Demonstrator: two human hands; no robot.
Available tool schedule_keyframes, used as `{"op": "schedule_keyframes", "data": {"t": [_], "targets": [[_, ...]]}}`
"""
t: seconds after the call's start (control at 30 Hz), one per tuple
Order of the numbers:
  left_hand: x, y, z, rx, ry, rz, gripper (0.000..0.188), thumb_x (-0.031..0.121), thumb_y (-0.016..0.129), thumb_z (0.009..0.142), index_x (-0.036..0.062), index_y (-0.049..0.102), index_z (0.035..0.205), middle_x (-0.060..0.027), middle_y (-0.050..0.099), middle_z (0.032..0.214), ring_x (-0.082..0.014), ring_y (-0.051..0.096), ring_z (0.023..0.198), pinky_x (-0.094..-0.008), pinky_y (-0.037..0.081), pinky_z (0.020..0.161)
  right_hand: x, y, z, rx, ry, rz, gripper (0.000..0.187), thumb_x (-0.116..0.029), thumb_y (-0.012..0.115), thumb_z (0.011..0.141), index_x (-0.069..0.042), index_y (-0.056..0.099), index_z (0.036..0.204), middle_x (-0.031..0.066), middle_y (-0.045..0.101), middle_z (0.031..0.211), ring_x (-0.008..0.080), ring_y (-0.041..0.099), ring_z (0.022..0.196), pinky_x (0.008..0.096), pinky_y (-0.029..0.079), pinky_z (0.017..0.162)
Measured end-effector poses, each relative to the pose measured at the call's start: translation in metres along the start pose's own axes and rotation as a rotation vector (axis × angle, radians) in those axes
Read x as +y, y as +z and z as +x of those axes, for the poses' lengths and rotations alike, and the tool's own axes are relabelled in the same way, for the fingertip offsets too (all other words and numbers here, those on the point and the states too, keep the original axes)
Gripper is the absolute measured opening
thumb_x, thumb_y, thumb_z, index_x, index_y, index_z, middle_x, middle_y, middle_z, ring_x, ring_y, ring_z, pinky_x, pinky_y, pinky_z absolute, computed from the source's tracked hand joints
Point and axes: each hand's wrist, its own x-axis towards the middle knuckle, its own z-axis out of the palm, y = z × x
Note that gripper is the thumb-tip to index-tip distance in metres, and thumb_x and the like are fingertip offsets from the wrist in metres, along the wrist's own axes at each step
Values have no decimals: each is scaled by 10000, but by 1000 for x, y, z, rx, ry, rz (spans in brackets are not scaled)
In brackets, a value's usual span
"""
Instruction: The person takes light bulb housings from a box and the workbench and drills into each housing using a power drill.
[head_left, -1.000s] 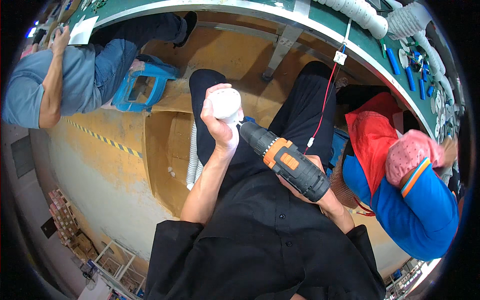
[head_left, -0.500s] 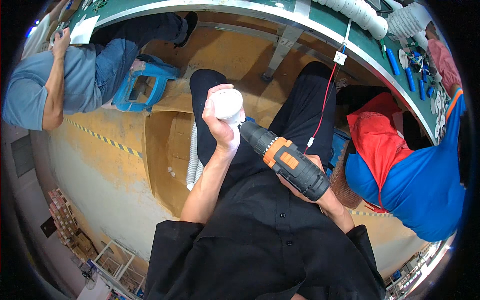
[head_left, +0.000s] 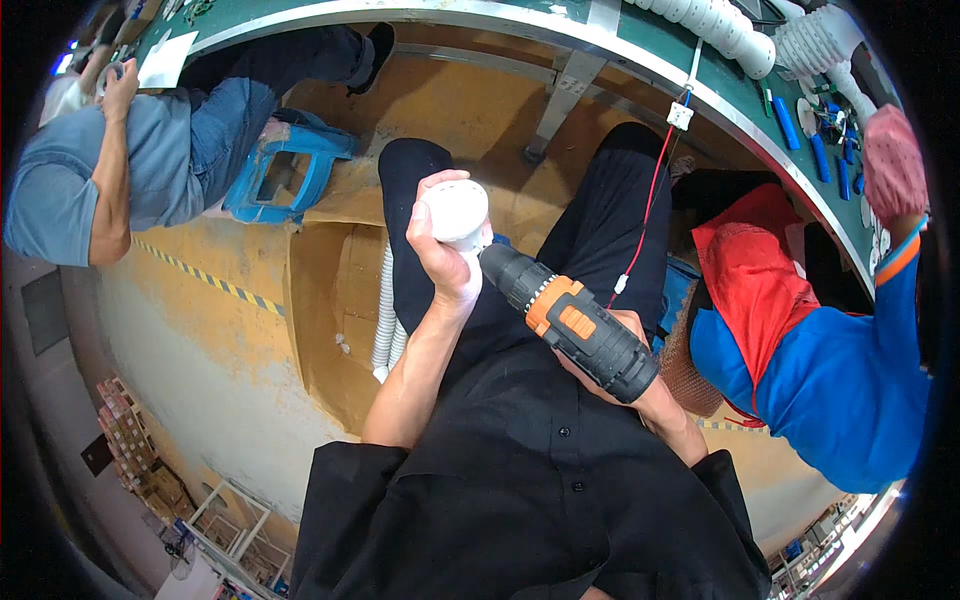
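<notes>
My left hand (head_left: 440, 258) grips a round white plastic part (head_left: 456, 208) and holds it up over my lap. A black and orange cordless drill (head_left: 572, 322) rests in my right hand (head_left: 608, 355), which is mostly hidden behind the tool's body. The drill's nose points at the white part and touches its underside next to my left thumb. I wear a black shirt and black trousers.
A green workbench (head_left: 520, 20) curves along the top, with white corrugated hoses (head_left: 720, 25) and blue tools (head_left: 815, 145) on it. A red wire (head_left: 645, 215) hangs from the bench. An open cardboard box (head_left: 335, 310) stands left of my legs. Seated people flank me, left (head_left: 90, 170) and right (head_left: 830, 340).
My hands, the white part and the drill have stayed in place. The person on my right has straightened up and reached an arm toward the bench.
</notes>
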Motion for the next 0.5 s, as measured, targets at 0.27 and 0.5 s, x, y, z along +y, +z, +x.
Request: {"op": "schedule_keyframes", "data": {"t": [0.27, 0.5], "targets": [[0, 0, -1, 83, -42, -26, 586, 532, 365, 965, 22, 573, 1165, -114, 629, 775, -184, 598, 622, -287, 497, 540, 4, -2, 4, -42, 36, 148, 227, 1, 765, 740, 6, 663, 942, 117, 686, 858, 241, 709, 772, 311, 539, 694], [3, 5, -4, 7, -35, -22, 614, 569, 366, 968, 25, 542, 1191, -104, 610, 787, -154, 578, 643, -252, 469, 528, 3, -7, 0, -66, 112, 151, 237, 0, 734, 725, 39, 627, 932, 116, 646, 839, 182, 645, 732, 310, 514, 670]]}}
